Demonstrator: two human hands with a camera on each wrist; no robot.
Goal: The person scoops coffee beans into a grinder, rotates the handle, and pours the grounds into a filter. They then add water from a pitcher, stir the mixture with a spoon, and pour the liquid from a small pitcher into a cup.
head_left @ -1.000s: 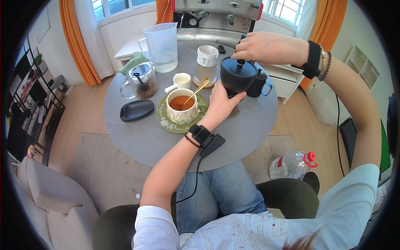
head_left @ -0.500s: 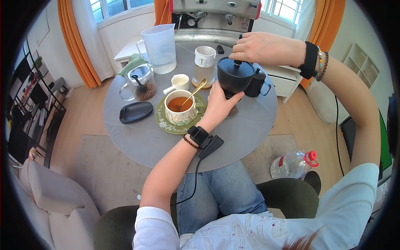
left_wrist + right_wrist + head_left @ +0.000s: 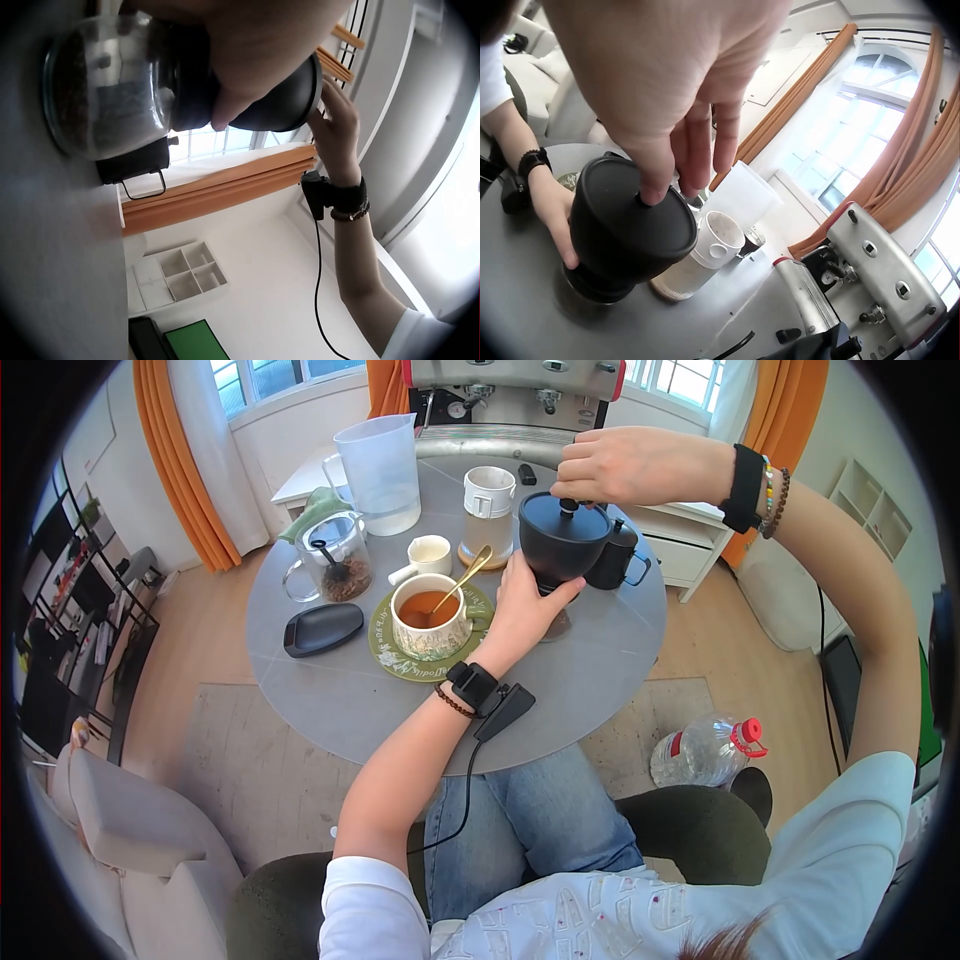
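A black hand grinder (image 3: 565, 542) with a dark lid stands at the right of the round grey table; the left wrist view shows its clear glass base (image 3: 112, 90) with dark contents. My left hand (image 3: 522, 610) grips its narrow middle, thumb on the near side. Above the lid, my right hand (image 3: 640, 468) has its fingers round the top handle, which the hand mostly hides. In the right wrist view the thumb of the right hand (image 3: 667, 82) touches the knob at the lid's centre. Just left of the grinder stands a ribbed glass with a white filter cup (image 3: 489, 494).
Left of the hands are a cup of brown liquid (image 3: 428, 622) with a gold spoon, a small white pitcher (image 3: 430, 554), a glass jar (image 3: 342, 565), a black dish (image 3: 323, 629) and a water jug (image 3: 380, 475). A black kettle (image 3: 614, 560) stands behind the grinder's right side.
The right hand has shifted slightly above the lid, with its fingers still round the handle. The left hand keeps its grip on the grinder. The whole head view has moved a little.
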